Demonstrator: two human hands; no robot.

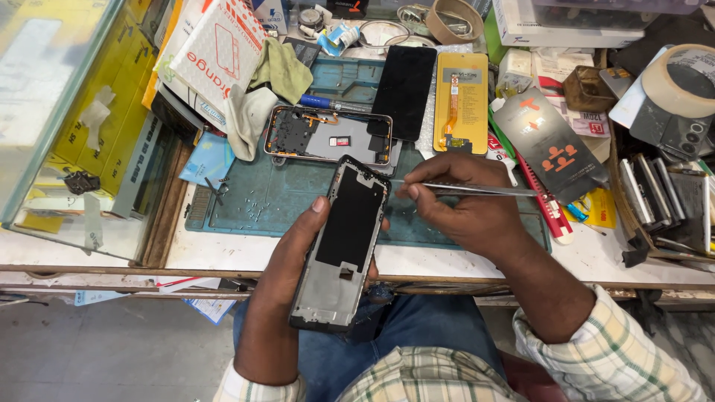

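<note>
Cradling the phone frame [344, 242] — left hand [298, 249] beneath, right hand [465, 205] pinching tweezers [465, 190].

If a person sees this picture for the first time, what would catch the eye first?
Probably the opened phone frame at the centre, held tilted in the left hand, while the right hand points metal tweezers at its top edge. Behind it, on the teal work mat, lies another opened phone, with a black screen panel and a yellow-backed part beside it.

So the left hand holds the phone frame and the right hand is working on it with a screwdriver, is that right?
Not quite. In the head view the right hand holds metal tweezers, not a screwdriver. The left hand does hold the phone frame.
</note>
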